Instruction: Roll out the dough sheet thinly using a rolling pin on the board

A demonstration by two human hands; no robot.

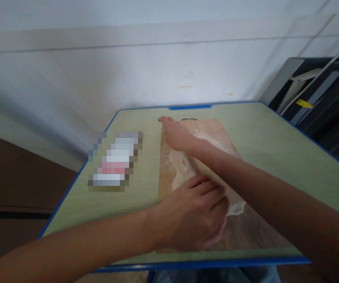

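A thin, pale sheet of dough (236,204) lies on a floured wooden board (165,188). My left hand (199,210) is over the near part of the dough, its fingers curled and closed; what they hold is hidden beneath the hand. Farther away, my right hand (175,135) reaches across to the board's far left corner, with its fingers partly stretched out past the board's edge. A pale raised ridge of dough (184,163) runs between the two hands. Whether anything lies inside that ridge I cannot tell. My right forearm covers part of the sheet.
The board sits on a pale green table (140,220) with a blue rim. A pixelated flat object (115,159) lies left of the board. A metal handle (188,118) shows at the board's far edge. Behind is a white wall (163,74); dark panels (319,94) lean at the right.
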